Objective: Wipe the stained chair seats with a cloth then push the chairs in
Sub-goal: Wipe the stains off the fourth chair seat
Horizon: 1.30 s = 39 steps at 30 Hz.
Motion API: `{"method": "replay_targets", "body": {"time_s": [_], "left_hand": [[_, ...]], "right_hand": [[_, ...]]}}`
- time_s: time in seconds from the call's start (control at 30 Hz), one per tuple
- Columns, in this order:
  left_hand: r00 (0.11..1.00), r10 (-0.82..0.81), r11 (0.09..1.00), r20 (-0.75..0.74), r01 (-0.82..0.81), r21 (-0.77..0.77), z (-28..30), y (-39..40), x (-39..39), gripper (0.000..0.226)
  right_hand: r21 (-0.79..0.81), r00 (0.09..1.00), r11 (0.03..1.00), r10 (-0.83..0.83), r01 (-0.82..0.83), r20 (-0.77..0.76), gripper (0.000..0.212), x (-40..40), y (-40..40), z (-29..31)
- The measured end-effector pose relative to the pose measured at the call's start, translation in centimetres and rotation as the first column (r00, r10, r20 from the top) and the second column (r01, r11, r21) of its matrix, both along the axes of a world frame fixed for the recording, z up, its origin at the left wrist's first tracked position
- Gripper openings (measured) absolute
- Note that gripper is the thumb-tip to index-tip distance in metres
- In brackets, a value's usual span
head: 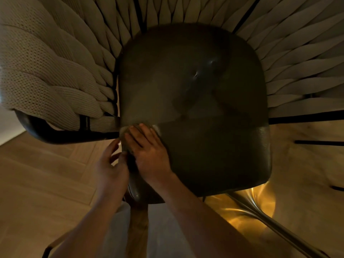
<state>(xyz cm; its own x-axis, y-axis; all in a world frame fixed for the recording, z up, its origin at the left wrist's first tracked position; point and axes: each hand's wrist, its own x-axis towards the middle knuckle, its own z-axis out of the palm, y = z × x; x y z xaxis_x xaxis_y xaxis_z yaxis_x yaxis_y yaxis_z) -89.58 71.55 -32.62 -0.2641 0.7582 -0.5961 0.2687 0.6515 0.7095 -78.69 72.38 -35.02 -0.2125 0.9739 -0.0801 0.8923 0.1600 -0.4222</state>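
The cloth [130, 130] lies at the front left corner of the chair seat [195, 90], right where the seat's top bends down to its front side; only a small pale bit of it peeks out, because the right hand [149, 153] lies flat on top of it; that hand's fingers are straight and spread, pressing the cloth onto the seat, not curled round it; the left hand [111, 168] is just beside it, off the left edge of the seat, with loose fingers and nothing in it; its fingertips are close to the cloth, but I cannot tell if they touch it; the seat is dark and smooth, with a dimple near its middle and some shiny spots there; thick woven bands [46, 62] fan out from the back and both sides of the seat; a dark metal bar [55, 133] runs under the bands on the left; under the chair is a pale wood floor [37, 183]; a shiny gold leg [260, 211] sticks out near the seat's front right corner
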Motion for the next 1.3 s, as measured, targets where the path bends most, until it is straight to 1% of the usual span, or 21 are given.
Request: {"method": "replay_targets", "body": {"time_s": [0.13,0.23,0.37,0.57,0.63,0.73,0.77,0.8,0.83,0.87,0.9,0.93,0.97,1.0,1.03,1.07,1.1,1.13,1.2,1.23,1.3], "left_hand": [[0.955,-0.236,0.969,-0.181,0.244,0.028,0.6,1.0,1.5,0.058],[0.906,-0.339,0.939,-0.254,0.34,-0.041,1.2,1.4,2.4,0.067],[0.88,-0.377,0.925,-0.29,0.372,-0.072,1.0,1.6,2.5,0.074],[0.852,-0.402,0.912,-0.336,0.404,-0.067,0.1,1.7,2.3,0.073],[0.845,-0.406,0.909,-0.348,0.414,-0.053,-0.5,1.5,2.2,0.074],[0.847,-0.394,0.912,-0.356,0.407,-0.04,-1.0,1.4,2.2,0.074],[0.849,-0.391,0.913,-0.356,0.406,-0.034,-1.1,1.4,2.2,0.074],[0.848,-0.392,0.912,-0.357,0.408,-0.032,-1.0,1.4,2.2,0.075],[0.847,-0.392,0.913,-0.359,0.408,-0.034,-1.0,1.4,2.1,0.075],[0.849,-0.389,0.914,-0.358,0.403,-0.038,-1.0,1.4,2.1,0.075],[0.854,-0.383,0.918,-0.353,0.395,-0.041,-0.9,1.4,2.1,0.075],[0.861,-0.375,0.922,-0.344,0.385,-0.044,-0.9,1.5,2.0,0.076],[0.871,-0.364,0.927,-0.331,0.372,-0.041,-0.7,1.6,1.9,0.076],[0.884,-0.35,0.933,-0.309,0.357,-0.035,-0.6,1.7,1.9,0.076],[0.899,-0.334,0.94,-0.285,0.341,-0.024,-0.6,1.9,1.7,0.076],[0.913,-0.316,0.947,-0.258,0.322,-0.019,-0.5,2.0,1.6,0.076],[0.927,-0.297,0.954,-0.228,0.301,-0.019,-0.5,2.1,1.4,0.076],[0.939,-0.281,0.959,-0.2,0.282,-0.024,-0.5,2.2,1.3,0.076],[0.961,-0.234,0.972,-0.144,0.231,-0.039,-0.3,2.3,1.1,0.072],[0.977,-0.185,0.983,-0.104,0.181,-0.041,-0.2,2.3,1.1,0.066],[0.998,-0.017,0.998,0.054,0.019,-0.052,0.0,2.5,0.8,0.052]], "right_hand": [[0.061,0.993,0.994,-0.095,0.091,0.072,0.053,5.6,-0.3,0.3],[0.098,0.982,0.982,-0.17,0.162,0.085,0.06,10.5,-0.7,0.1],[0.05,0.934,0.939,-0.345,0.341,0.092,0.063,16.9,-1.2,0.0],[-0.015,0.768,0.773,-0.628,0.634,0.13,0.059,25.3,-2.1,1.1],[-0.039,0.731,0.734,-0.668,0.678,0.136,0.055,27.4,-2.1,2.0],[-0.134,0.745,0.738,-0.626,0.662,0.229,0.055,29.7,-2.2,2.4],[-0.145,0.646,0.638,-0.695,0.756,0.316,0.049,31.0,-1.7,1.7],[-0.255,0.483,0.43,-0.852,0.866,0.204,0.045,31.9,-2.0,0.6],[-0.359,0.186,0.171,-0.982,0.918,0.009,0.053,32.8,-2.4,-0.5],[-0.447,-0.025,0.042,-0.989,0.893,-0.143,0.059,33.3,-2.6,-2.0],[-0.45,-0.018,0.051,-0.989,0.892,-0.149,0.051,32.3,-2.9,-2.0],[-0.356,0.162,0.169,-0.986,0.919,-0.048,0.036,31.1,-2.5,-1.1],[-0.175,0.369,0.347,-0.923,0.921,0.113,0.028,29.6,-1.9,-0.1],[-0.045,0.529,0.535,-0.814,0.844,0.24,0.034,27.3,-1.3,0.8],[-0.008,0.577,0.582,-0.806,0.813,0.131,0.044,25.2,-1.2,1.2],[-0.026,0.617,0.617,-0.786,0.787,0.04,0.051,23.5,-1.3,1.1],[-0.019,0.63,0.631,-0.775,0.775,-0.043,0.055,21.8,-1.1,0.9],[0.017,0.672,0.672,-0.738,0.74,-0.064,0.056,19.9,-0.8,0.9],[0.006,0.748,0.75,-0.659,0.661,-0.082,0.06,15.2,-0.4,0.4],[-0.009,0.786,0.789,-0.614,0.615,-0.076,0.062,12.4,-0.3,0.5],[-0.04,0.851,0.854,-0.521,0.519,-0.073,0.062,7.1,-0.4,0.6]]}}
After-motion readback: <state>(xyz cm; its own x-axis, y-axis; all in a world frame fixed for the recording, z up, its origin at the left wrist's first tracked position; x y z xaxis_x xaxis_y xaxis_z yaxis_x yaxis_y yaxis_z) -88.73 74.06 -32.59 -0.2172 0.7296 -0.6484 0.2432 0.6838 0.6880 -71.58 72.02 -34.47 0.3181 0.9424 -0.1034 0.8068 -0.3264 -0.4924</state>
